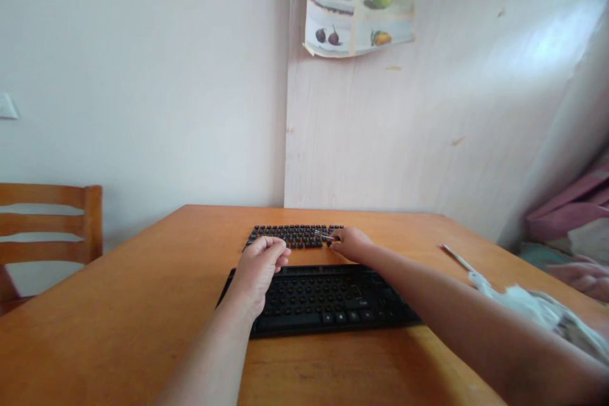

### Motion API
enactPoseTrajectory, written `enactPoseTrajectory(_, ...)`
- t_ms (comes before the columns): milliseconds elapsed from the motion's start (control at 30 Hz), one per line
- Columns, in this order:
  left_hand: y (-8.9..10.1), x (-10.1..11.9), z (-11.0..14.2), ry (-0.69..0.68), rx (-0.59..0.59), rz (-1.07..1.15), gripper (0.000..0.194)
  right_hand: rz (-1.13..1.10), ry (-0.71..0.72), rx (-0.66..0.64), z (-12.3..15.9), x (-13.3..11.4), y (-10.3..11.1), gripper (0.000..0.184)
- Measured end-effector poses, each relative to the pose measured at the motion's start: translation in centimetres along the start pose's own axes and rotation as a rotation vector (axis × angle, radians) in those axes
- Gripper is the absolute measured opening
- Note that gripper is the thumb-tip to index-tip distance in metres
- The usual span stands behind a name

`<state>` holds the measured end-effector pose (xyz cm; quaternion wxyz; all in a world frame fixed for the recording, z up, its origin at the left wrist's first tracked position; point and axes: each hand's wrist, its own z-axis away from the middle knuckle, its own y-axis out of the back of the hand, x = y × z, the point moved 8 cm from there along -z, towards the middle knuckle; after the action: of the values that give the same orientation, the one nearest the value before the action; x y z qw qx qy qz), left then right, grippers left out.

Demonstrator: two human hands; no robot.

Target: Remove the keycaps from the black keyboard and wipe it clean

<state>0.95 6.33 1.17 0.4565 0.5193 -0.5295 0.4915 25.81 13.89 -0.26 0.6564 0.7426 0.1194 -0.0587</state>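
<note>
A black keyboard lies across the table in front of me, most of its key positions showing bare without caps. A few keycaps still sit along its near edge. Behind it, loose black keycaps are laid out in rows like a keyboard. My right hand reaches over the keyboard to the right end of these rows, its fingers closed on a small tool with thin wire prongs, which looks like a keycap puller. Above the keyboard's left part, my left hand is closed in a pinch; whatever it holds is hidden.
The wooden table meets the wall at the back. On its right side lie a thin brush-like stick and a crumpled whitish cloth or bag. A wooden chair stands at the left. Fruit pictures hang on the wall.
</note>
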Motion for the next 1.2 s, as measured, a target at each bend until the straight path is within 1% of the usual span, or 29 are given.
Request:
enactPoseTrajectory(400, -0.5, 0.4, 0.6, -0.001, -0.022, -0.064, 0.026, 0.061, 0.002, -0.018, -0.5, -0.4, -0.7, 0.025)
enactPoseTrajectory(667, -0.8, 0.8, 0.9, 0.004, -0.029, -0.063, 0.024, 0.078, 0.027, -0.002, -0.2, -0.9, -0.4, 0.026)
enactPoseTrajectory(933, -0.9, 0.6, 0.8, 0.012, -0.03, -0.064, 0.026, 0.072, 0.009, -0.006, -0.4, -1.3, -0.6, 0.023)
enactPoseTrajectory(1067, -0.9, 0.7, 0.8, 0.0, -0.028, -0.065, 0.026, 0.008, 0.015, 0.025, -0.1, -1.5, -0.2, 0.02)
enactPoseTrajectory(1200, -0.9, 0.7, 0.9, -0.004, -0.034, -0.074, 0.026, -0.11, 0.03, 0.089, 0.3, -1.4, 1.3, 0.022)
